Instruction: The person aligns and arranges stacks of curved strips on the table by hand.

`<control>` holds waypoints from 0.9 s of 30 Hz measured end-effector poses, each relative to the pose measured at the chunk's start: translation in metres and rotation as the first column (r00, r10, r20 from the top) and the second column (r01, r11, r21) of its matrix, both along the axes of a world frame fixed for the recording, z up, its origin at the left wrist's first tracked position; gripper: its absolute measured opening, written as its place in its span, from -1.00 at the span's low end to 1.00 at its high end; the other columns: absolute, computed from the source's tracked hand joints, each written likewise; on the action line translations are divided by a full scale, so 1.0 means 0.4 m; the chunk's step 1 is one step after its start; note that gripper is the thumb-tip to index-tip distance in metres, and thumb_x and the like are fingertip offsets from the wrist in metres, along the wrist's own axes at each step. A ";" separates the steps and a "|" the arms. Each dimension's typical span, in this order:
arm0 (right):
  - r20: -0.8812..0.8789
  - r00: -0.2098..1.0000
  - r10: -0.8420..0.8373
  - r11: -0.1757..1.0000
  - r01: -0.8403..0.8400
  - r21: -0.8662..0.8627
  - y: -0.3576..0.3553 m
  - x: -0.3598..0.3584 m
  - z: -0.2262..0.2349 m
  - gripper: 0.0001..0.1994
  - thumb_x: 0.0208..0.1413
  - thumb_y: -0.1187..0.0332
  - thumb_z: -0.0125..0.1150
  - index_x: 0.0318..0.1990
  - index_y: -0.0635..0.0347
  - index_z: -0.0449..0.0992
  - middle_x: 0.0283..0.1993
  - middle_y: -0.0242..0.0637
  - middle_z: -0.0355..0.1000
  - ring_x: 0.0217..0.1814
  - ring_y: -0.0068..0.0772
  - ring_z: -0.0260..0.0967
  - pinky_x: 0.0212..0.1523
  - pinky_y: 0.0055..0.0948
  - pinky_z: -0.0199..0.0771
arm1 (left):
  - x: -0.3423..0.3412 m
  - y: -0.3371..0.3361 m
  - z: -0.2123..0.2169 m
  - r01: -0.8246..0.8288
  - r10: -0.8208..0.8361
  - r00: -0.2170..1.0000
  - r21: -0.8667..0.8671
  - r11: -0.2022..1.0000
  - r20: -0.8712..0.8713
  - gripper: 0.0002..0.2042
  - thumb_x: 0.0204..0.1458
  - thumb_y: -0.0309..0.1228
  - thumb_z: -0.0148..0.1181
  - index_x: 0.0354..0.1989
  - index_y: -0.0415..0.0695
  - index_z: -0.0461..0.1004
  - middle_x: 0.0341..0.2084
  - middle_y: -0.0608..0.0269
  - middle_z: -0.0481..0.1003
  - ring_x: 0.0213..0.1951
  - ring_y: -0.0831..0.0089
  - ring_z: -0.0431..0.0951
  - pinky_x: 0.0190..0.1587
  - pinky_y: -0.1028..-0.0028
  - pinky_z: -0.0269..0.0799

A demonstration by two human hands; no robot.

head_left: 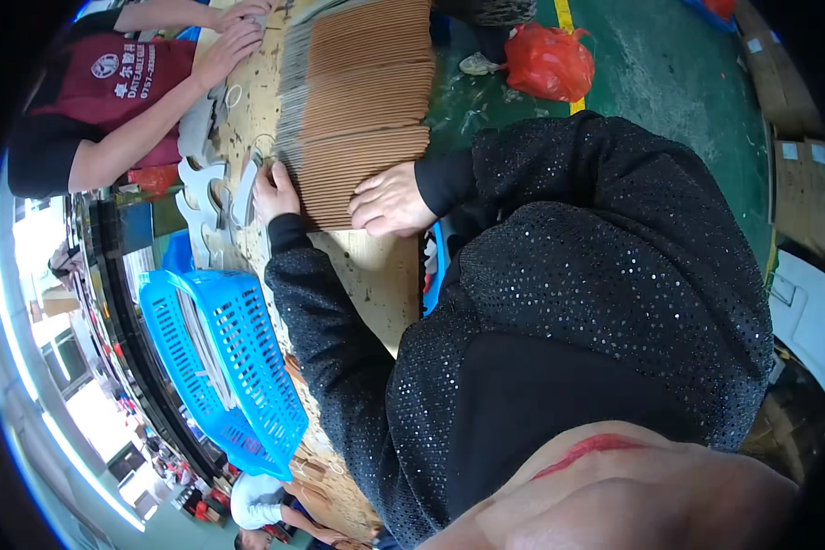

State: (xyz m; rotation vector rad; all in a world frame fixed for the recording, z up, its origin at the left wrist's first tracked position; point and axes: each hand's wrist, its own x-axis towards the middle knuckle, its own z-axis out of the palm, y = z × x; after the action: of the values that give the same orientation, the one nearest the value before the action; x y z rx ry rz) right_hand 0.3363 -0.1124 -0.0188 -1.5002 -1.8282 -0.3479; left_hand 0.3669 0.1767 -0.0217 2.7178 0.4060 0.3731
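Observation:
A long row of thin brown strips [362, 101], packed edge to edge with grey ends along the left side, lies on the wooden table [367, 275]. My right hand [396, 200] is on the near right corner of the row, its fingers bent over the last strips. At the near left corner is my left hand [277, 192], thumb and fingers curled. A curved grey piece [245, 192] touches or lies right beside its fingers; what is between them is hidden.
Wavy grey pieces [202, 197] lie along the table's left edge. A blue plastic basket [257, 339] stands at the left. Across the table are a co-worker's hands [234, 46]. A red plastic bag [550, 62] sits on the green floor, and cardboard boxes [802, 188] stand far right.

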 end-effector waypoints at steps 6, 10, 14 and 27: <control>0.031 0.999 0.023 1.000 -0.022 -0.021 0.001 0.005 0.004 -0.77 -0.07 0.35 0.33 -0.27 0.19 0.46 0.04 -0.12 0.43 0.27 0.01 0.34 0.32 -0.05 0.34 | -0.011 -0.034 -0.012 -0.095 0.106 0.993 0.202 0.975 -0.044 -0.43 0.19 0.28 0.01 0.20 0.23 0.56 0.20 0.11 0.50 0.16 -0.04 0.50 0.22 -0.01 0.37; 0.017 1.000 0.010 0.999 -0.010 -0.036 -0.003 0.015 -0.004 -0.77 -0.10 0.37 0.32 -0.27 0.20 0.46 0.06 -0.11 0.42 0.28 0.00 0.33 0.34 -0.05 0.32 | -0.002 -0.063 -0.008 -0.133 0.133 0.991 0.216 0.967 0.013 -0.46 0.09 0.22 0.16 0.11 0.18 0.62 0.07 0.08 0.56 0.12 -0.01 0.51 0.20 0.02 0.38; 0.001 1.000 0.023 0.995 -0.023 -0.099 -0.016 0.014 0.030 -0.77 -0.10 0.39 0.34 -0.27 0.22 0.47 0.10 -0.10 0.42 0.33 -0.02 0.31 0.38 -0.09 0.30 | 0.003 -0.047 -0.010 -0.154 0.158 0.987 0.191 0.969 -0.009 -0.41 0.08 0.26 0.13 0.14 0.16 0.60 0.10 0.05 0.53 0.14 -0.06 0.48 0.21 -0.04 0.34; -0.017 1.000 -0.021 0.987 0.018 -0.159 -0.010 -0.004 0.030 -0.75 -0.11 0.37 0.37 -0.27 0.19 0.47 0.20 -0.15 0.43 0.41 -0.07 0.27 0.42 -0.12 0.26 | 0.006 -0.095 0.030 -0.108 0.120 0.990 0.147 0.983 -0.076 -0.32 0.10 0.35 0.09 0.27 0.21 0.50 0.27 0.19 0.45 0.32 -0.02 0.33 0.32 -0.21 0.15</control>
State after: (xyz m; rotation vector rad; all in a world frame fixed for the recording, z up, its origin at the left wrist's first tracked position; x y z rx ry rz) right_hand 0.3347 -0.1164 -0.0069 -1.6244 -1.8644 -0.2011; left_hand 0.3692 0.1385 -0.0095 2.8646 0.5818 0.3304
